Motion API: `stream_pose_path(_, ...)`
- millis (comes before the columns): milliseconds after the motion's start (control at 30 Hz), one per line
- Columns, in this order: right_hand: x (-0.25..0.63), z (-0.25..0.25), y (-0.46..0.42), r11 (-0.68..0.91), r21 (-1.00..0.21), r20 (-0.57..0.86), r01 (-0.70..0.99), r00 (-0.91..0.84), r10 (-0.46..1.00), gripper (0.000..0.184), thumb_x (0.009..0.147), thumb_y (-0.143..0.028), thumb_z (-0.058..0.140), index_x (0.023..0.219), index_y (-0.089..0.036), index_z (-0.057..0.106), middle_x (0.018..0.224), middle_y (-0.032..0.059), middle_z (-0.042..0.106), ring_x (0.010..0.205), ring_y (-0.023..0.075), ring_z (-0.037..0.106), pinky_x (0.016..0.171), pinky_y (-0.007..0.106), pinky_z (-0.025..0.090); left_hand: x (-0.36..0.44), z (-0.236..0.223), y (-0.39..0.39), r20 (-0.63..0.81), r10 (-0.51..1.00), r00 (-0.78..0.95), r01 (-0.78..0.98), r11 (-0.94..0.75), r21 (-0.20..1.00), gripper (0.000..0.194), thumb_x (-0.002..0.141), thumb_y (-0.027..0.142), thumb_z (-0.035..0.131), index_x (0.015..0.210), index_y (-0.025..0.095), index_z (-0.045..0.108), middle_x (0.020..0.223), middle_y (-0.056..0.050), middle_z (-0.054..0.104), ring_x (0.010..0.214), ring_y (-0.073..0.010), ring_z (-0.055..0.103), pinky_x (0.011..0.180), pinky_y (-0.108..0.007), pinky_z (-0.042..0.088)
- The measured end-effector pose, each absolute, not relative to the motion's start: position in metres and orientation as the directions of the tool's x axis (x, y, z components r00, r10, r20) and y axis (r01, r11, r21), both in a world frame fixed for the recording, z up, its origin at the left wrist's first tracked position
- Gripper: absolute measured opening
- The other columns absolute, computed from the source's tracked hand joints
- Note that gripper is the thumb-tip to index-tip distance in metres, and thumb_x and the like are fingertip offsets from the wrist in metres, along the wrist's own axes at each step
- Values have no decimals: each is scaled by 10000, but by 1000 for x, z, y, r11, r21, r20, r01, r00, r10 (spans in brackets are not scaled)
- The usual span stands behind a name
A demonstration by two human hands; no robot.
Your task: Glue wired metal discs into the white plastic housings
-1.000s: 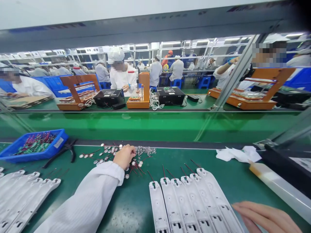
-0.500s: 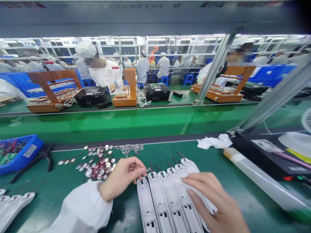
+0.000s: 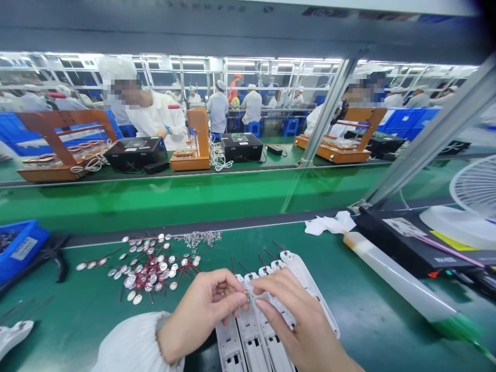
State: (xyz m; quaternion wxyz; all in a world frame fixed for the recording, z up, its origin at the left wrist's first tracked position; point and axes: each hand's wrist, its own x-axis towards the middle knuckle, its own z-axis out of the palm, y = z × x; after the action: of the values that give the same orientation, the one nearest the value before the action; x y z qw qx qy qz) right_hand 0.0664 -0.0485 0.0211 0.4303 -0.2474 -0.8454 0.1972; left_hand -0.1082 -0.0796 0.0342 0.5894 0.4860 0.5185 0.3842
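Several white plastic housings lie side by side in front of me, with thin red wires standing out at their far ends. My left hand is over the leftmost housings, thumb and forefinger pinched on a small clear piece, too small to make out fully. My right hand hovers over the middle housings, its thumb and forefinger apart and close to that piece. Part of the housings is hidden under both hands. Beyond my left hand is a pile of round metal discs with red wires.
Tiny clear parts are heaped behind the discs. At left are a blue bin, pliers and another white housing. At right lie a white tube, crumpled tissue, a black box and a fan.
My left hand has moved right and down over the housings with the small clear piece. My right hand has moved left towards it. The view has shifted slightly right.
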Motion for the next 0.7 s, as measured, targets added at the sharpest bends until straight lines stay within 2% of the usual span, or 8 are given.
stream_pose_path(100,62,18,-51,800,-536,647,269,-477,594,127,897,-226,521,1009,-177,556,810,31,622,743,156,550,636,276,485,-106,31,-80,-236,959,159,67,228,971,249,693,389,619,691,161,521,574,27,540,502,-85,453,431,-177,386)
stream_pose_path(167,57,17,-52,804,-548,660,231,-470,586,79,911,-196,488,946,-194,558,775,17,617,711,150,545,623,279,472,-104,30,-81,-240,958,157,71,231,970,256,683,397,620,683,162,519,553,38,514,494,-83,444,421,-173,378)
stream_pose_path(233,55,17,-53,802,-566,665,192,-469,581,119,916,-146,452,889,-204,553,736,2,611,679,141,539,609,278,458,-103,30,-81,-249,957,146,66,242,968,271,671,411,625,678,161,520,548,40,505,494,-85,446,418,-175,380)
stream_pose_path(367,59,19,-52,777,-599,641,194,-466,610,126,883,-109,488,833,-202,557,718,-6,614,670,130,550,597,257,476,-103,33,-80,-252,963,97,66,246,967,283,651,422,646,667,157,546,545,29,511,515,-100,467,427,-187,398)
stream_pose_path(700,65,21,-54,763,-639,687,101,-372,624,127,851,-92,533,862,-205,589,741,14,644,690,145,603,605,271,527,-101,36,-86,-165,986,-12,104,166,981,203,649,365,643,647,164,616,643,-11,567,516,-107,480,450,-205,422)
